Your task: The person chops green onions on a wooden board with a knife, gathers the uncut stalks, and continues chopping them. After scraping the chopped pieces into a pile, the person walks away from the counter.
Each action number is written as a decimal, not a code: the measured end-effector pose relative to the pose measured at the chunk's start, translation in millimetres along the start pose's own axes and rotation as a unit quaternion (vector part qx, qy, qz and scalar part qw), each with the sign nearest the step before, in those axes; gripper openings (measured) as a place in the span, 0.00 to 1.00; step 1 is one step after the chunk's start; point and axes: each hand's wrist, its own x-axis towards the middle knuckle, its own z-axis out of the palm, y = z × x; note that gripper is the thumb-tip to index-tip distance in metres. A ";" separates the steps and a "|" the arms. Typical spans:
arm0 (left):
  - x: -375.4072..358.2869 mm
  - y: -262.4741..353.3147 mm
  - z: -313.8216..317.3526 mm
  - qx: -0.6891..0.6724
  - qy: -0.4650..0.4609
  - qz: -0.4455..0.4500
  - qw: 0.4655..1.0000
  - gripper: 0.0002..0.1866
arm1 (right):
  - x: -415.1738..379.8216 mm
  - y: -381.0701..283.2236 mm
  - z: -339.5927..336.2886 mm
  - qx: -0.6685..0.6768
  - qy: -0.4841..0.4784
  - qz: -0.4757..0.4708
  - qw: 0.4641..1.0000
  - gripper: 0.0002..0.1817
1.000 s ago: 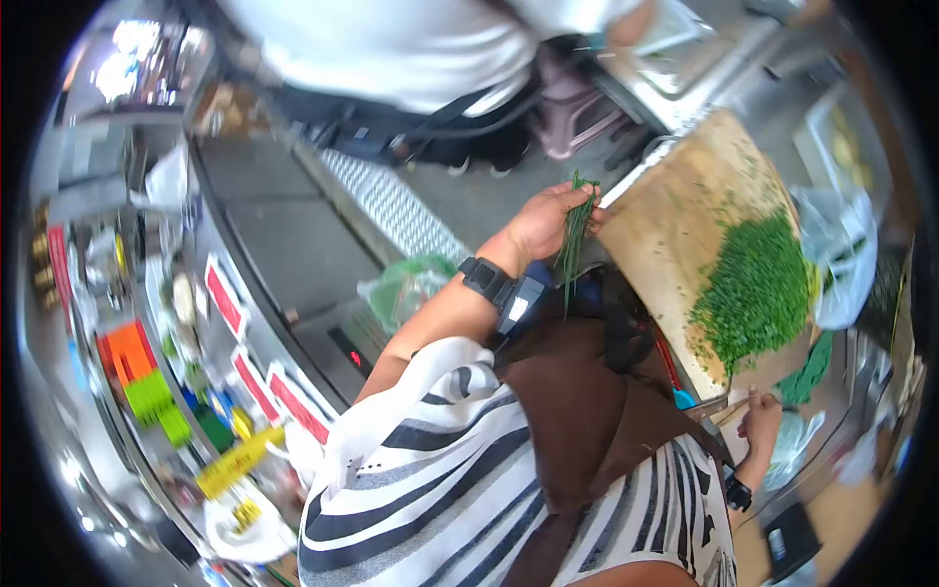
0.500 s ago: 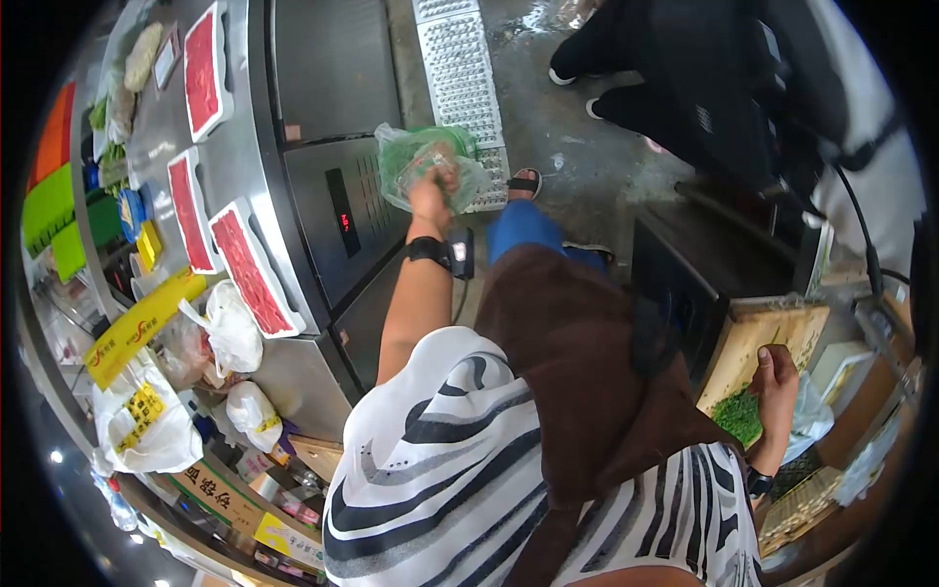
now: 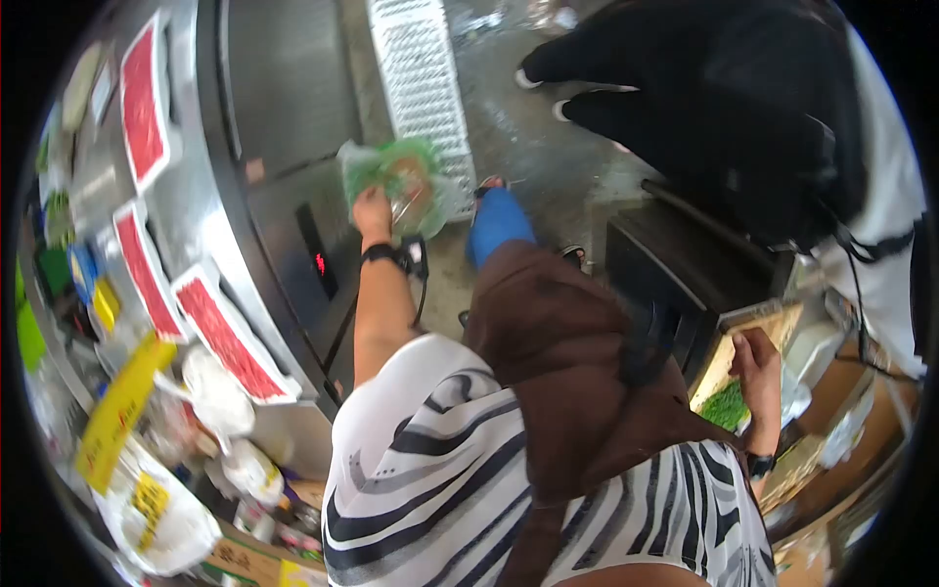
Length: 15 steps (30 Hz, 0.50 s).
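In the head view my left hand (image 3: 372, 211) is closed on the edge of a thin, clear plastic bag (image 3: 354, 161) with green in it. The bag hangs low beside the steel cabinet, and something brownish shows through it; what that is I cannot make out. On the other side, my right hand (image 3: 759, 375) hangs with loosely bent fingers and holds nothing visible. Beside it, chopped green herbs (image 3: 723, 405) lie on a wooden cutting board (image 3: 773, 327).
Several white trays of sliced red meat (image 3: 233, 333) rest on the steel counter (image 3: 188, 108) at left. White plastic bags (image 3: 217, 393) are below them. A person in black trousers (image 3: 626, 59) stands at upper right. A perforated metal drain cover (image 3: 416, 68) crosses the floor.
The view has shifted, so the counter and trays sit lower and further left. My left hand has turned, and the bag is spread wider beside it. My right hand remains near the herbs.
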 end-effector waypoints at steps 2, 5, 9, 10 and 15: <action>-47.4 60.0 -12.7 -0.024 -0.016 0.034 0.999 0.20 | -10.1 12.2 0.1 0.025 0.048 0.001 0.999 0.14; -70.2 105.3 -2.4 -0.023 -0.149 0.218 0.964 0.23 | -35.2 27.6 3.5 -0.022 0.196 -0.014 0.980 0.16; -107.7 171.1 16.9 0.052 -0.280 0.279 0.917 0.20 | -80.1 89.8 17.1 0.037 0.287 0.004 0.957 0.14; -117.6 185.3 22.4 0.045 -0.346 0.288 0.892 0.18 | -92.3 103.8 21.6 0.072 0.322 0.017 0.944 0.13; -218.2 270.9 46.4 0.208 -0.450 0.438 0.750 0.16 | -143.0 187.1 29.7 0.229 0.438 0.150 0.856 0.12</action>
